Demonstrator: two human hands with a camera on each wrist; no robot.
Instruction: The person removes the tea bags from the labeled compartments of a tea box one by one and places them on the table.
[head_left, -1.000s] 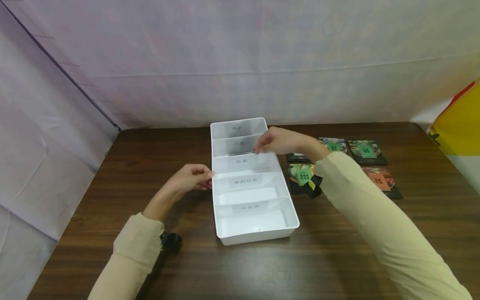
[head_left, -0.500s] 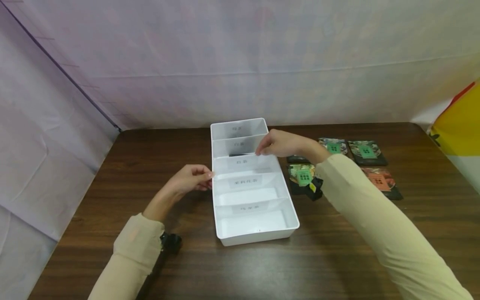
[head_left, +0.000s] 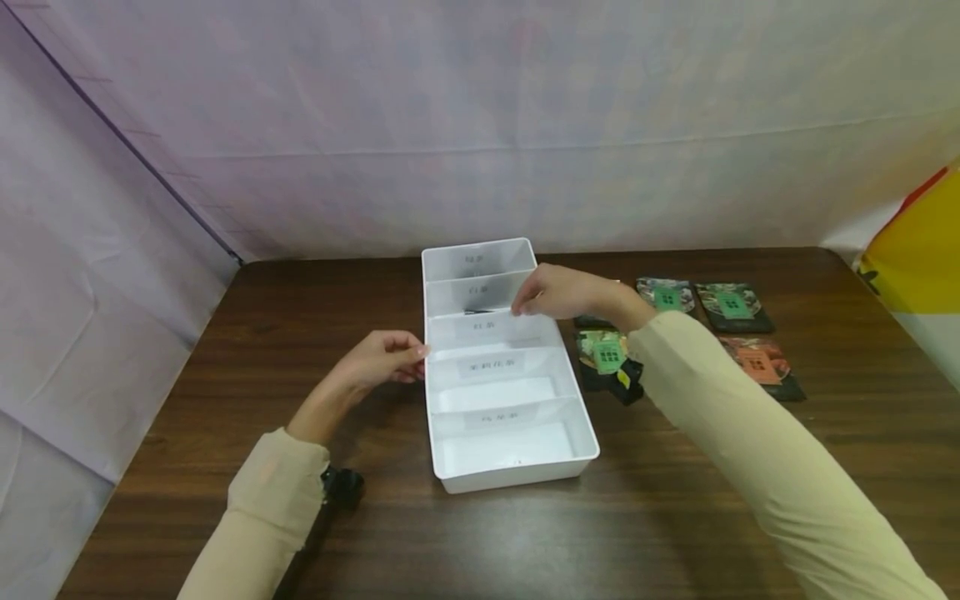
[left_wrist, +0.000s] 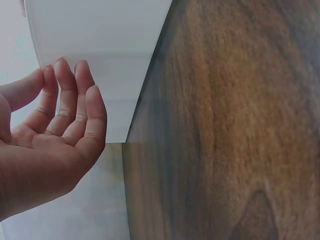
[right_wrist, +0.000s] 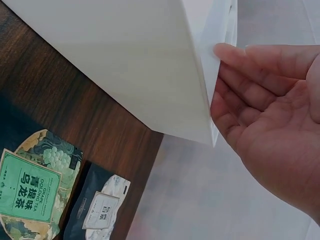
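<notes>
A long white divided tray [head_left: 510, 481] stands on the table, its several compartments marked with printed labels. My left hand [head_left: 382, 358] pinches the tray's left rim between thumb and index finger; in the left wrist view the other fingers curve loosely against its side. My right hand [head_left: 566, 293] reaches over the right rim, fingertips at the divider [head_left: 457, 317] between the second and third compartments from the back. In the right wrist view, the thumb [right_wrist: 270, 56] and fingers appear to grip a thin white edge. A narrow dark strip [head_left: 478, 312] shows along that divider; what it belongs to is hidden.
Right of the tray lie several dark tea packets, including a green-labelled grape oolong packet [right_wrist: 35, 182], a white-labelled packet [right_wrist: 100, 212], another green-labelled one [head_left: 733, 306] and an orange-labelled one [head_left: 763, 367]. White cloth [head_left: 487, 125] hangs behind the brown table [head_left: 675, 500].
Both hands keep nearly the same places on the tray. The dark strip beside the divider looks slightly different in length and thickness. The whole view has shifted by a few pixels.
</notes>
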